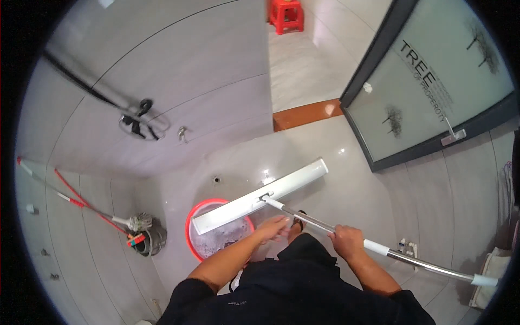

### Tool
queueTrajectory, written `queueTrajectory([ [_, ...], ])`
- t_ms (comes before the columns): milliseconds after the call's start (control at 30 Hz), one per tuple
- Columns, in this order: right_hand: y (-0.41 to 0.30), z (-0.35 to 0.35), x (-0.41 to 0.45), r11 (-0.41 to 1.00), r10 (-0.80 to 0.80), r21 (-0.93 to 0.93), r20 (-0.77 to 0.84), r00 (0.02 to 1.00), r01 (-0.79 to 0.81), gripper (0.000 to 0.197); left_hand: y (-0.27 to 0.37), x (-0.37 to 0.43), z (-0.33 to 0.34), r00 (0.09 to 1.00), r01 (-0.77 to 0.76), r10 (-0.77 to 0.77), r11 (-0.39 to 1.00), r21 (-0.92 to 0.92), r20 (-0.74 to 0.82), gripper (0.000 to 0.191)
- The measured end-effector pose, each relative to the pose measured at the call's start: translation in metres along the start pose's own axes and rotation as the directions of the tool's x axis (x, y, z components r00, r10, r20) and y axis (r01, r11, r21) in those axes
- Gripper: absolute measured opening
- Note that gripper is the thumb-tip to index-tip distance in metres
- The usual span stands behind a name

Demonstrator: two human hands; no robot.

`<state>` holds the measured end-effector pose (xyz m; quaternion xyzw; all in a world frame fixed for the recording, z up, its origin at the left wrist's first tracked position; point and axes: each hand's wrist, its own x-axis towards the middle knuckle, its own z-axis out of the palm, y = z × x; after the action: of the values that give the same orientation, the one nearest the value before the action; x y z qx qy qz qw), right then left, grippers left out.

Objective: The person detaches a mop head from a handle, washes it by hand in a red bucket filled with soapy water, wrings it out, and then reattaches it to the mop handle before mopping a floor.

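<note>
My right hand (pixel 346 241) is closed around the metal pole (pixel 430 265) of a wide flat mop. Its long white head (pixel 227 212) is raised at a slant, with the left end above a red-rimmed basin (pixel 189 229). Foamy water (pixel 215 239) fills much of the basin, and something dark lies partly hidden in it near my forearm. My left hand (pixel 275 228) is off the pole, just below the mop head and right of the basin. Its fingers are loosely extended and appear to hold nothing. The underside of the mop head is hidden.
A string mop (pixel 140 222) and a red-handled brush (pixel 136 239) lean at a dark bucket (pixel 156 239) on the left. A floor drain (pixel 217 179) lies beyond the basin. The frosted glass door (pixel 426 89) stands open beside an orange-brown threshold (pixel 306 115). A red stool (pixel 286 16) stands outside.
</note>
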<state>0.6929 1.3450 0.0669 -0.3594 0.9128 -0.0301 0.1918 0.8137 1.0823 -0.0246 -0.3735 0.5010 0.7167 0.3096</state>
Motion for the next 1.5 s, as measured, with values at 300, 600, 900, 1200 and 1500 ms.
queueTrajectory([
  [300,0.066,-0.061,0.078,0.98,0.031,-0.192,-0.102,0.994,-0.05,0.011,0.136,0.16,0.141,0.996,0.085,-0.057,0.87,-0.485,0.072,0.031],
  [600,0.125,-0.278,0.015,0.886,0.223,-0.334,-0.299,0.928,-0.321,0.047,0.283,0.271,0.13,1.0,-0.022,0.025,0.861,-0.508,-0.001,0.013],
  [900,0.169,-0.434,-0.08,0.268,0.359,-0.64,-0.627,0.691,-0.72,0.022,0.422,0.245,0.182,1.0,0.008,-0.01,0.729,-0.685,0.002,0.013],
  [1200,0.118,-0.424,0.056,0.589,0.43,-0.543,-0.415,0.801,-0.598,0.038,0.483,0.261,0.197,0.949,0.11,0.018,0.918,-0.382,0.316,0.014],
  [1500,0.186,-0.446,0.093,0.552,0.797,-0.479,0.062,0.601,-0.682,0.028,0.517,0.359,0.169,0.987,0.139,-0.103,0.934,-0.329,0.123,0.012],
])
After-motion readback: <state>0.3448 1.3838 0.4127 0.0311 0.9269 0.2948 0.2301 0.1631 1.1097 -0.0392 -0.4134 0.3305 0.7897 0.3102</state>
